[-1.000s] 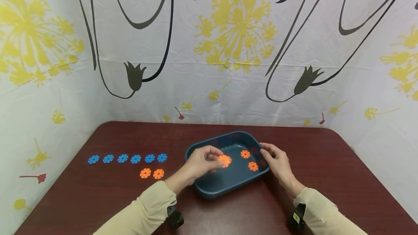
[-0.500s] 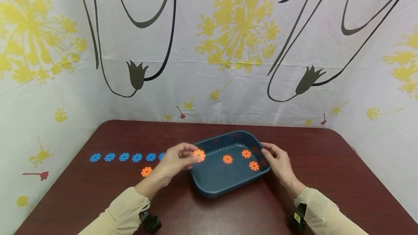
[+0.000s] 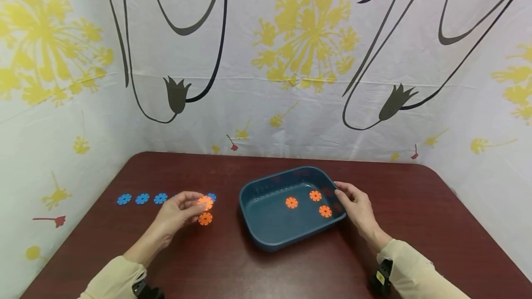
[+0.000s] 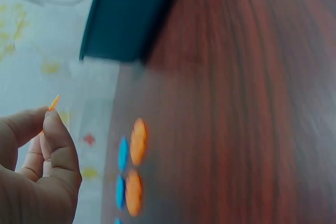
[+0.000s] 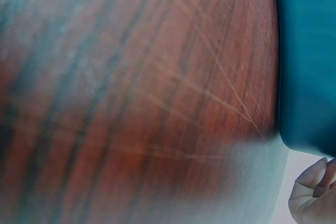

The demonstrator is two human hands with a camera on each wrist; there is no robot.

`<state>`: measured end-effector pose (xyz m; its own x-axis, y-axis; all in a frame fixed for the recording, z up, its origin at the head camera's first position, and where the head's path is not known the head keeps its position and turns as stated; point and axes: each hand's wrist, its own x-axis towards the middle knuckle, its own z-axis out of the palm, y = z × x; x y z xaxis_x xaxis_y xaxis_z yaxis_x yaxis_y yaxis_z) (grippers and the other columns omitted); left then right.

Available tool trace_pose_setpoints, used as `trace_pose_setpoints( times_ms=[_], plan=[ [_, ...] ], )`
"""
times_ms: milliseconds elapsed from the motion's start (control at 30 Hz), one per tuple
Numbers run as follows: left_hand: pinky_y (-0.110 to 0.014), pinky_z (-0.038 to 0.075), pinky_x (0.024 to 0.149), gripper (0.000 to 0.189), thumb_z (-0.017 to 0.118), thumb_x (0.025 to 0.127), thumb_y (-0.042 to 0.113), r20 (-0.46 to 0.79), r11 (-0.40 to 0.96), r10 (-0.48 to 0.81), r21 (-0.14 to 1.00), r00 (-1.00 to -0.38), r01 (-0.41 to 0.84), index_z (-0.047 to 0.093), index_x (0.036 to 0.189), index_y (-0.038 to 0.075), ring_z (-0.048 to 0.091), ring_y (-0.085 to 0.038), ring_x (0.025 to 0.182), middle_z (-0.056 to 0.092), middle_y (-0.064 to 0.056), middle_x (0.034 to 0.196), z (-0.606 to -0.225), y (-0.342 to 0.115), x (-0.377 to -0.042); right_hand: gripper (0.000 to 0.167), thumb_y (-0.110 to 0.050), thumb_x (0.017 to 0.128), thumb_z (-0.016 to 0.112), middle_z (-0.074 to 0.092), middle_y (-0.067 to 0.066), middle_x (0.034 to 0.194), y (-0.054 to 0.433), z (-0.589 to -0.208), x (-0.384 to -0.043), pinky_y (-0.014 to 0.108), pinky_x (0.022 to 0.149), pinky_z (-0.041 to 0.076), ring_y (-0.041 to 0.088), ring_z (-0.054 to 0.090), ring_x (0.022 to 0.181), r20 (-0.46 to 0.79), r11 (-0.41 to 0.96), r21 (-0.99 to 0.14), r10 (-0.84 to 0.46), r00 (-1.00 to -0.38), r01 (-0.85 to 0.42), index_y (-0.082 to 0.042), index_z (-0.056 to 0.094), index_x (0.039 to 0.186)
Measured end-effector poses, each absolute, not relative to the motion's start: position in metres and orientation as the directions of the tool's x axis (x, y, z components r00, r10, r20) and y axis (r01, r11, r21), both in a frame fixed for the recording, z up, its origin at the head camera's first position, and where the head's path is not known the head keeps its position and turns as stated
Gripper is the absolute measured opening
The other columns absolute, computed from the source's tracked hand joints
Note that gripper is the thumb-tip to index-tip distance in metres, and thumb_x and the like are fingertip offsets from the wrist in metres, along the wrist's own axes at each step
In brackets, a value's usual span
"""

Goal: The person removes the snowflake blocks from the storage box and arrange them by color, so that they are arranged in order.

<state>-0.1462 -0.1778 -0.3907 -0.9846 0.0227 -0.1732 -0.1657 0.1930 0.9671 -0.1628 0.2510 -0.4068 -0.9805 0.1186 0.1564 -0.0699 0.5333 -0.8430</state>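
My left hand [image 3: 174, 218] pinches an orange notched disc [image 3: 206, 202] between thumb and fingers, above the table left of the basin. Edge-on, that held disc [image 4: 54, 103] shows at the fingertips in the left wrist view. Beneath it an orange disc [image 3: 205, 218] lies on the table; the left wrist view has a second orange disc [image 4: 134, 192] beside it. Blue notched discs [image 3: 142, 199] form a row behind, partly covered by the hand. My right hand [image 3: 358, 211] grips the right rim of a dark blue basin [image 3: 266, 242], in which three orange discs [image 3: 291, 202] lie.
The brown wood-grain table [image 3: 257, 276] has rounded far corners. A pale patterned cloth [image 3: 291, 119] hangs behind it and at both sides. Black wrist cameras [image 3: 383, 277] sit on both cuffs.
My left hand has carried the orange disc leftward out of the basin, over its left rim, to above the discs on the table. The right hand has stayed on the rim.
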Motion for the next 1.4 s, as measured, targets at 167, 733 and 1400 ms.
trace_pose_setpoints(
  times_ms=[167,733,1400],
  plan=[
    [-0.024,0.054,0.071,0.044,0.064,0.09,0.019,-0.172,0.227,-0.032,0.958,-0.985,-0.174,0.05,0.125,-0.002,0.063,-0.008,0.079,0.062,0.003,0.089,-0.403,-0.208,-0.145,0.036,-0.028,0.096,0.054,0.059,0.018,0.091,0.251,-0.407,-0.162,0.023,0.059,0.044,0.023,0.054,0.076,0.153,0.531,-0.844,0.119,-0.981,-0.067,-0.01,0.057,0.127],
    [-0.025,0.055,0.065,0.042,0.066,0.088,0.022,-0.173,0.463,-0.114,0.862,-0.978,-0.206,0.055,0.118,-0.005,0.064,-0.01,0.073,0.067,-0.003,0.086,-0.42,-0.245,-0.142,0.037,-0.028,0.096,0.053,0.058,0.017,0.09,0.252,-0.407,-0.161,0.023,0.058,0.043,0.02,0.052,0.074,0.141,0.53,-0.846,0.125,-0.982,-0.053,-0.01,0.056,0.128],
    [-0.036,0.047,0.063,0.027,0.07,0.084,0.022,-0.007,0.775,-0.127,0.623,-0.992,-0.104,0.065,0.099,0.001,0.06,-0.016,0.068,0.068,-0.004,0.079,-0.422,-0.249,-0.146,0.036,-0.029,0.096,0.054,0.059,0.017,0.091,0.251,-0.408,-0.163,0.023,0.057,0.043,0.02,0.053,0.074,0.168,0.53,-0.844,0.114,-0.979,-0.083,-0.01,0.057,0.127]
  ],
)
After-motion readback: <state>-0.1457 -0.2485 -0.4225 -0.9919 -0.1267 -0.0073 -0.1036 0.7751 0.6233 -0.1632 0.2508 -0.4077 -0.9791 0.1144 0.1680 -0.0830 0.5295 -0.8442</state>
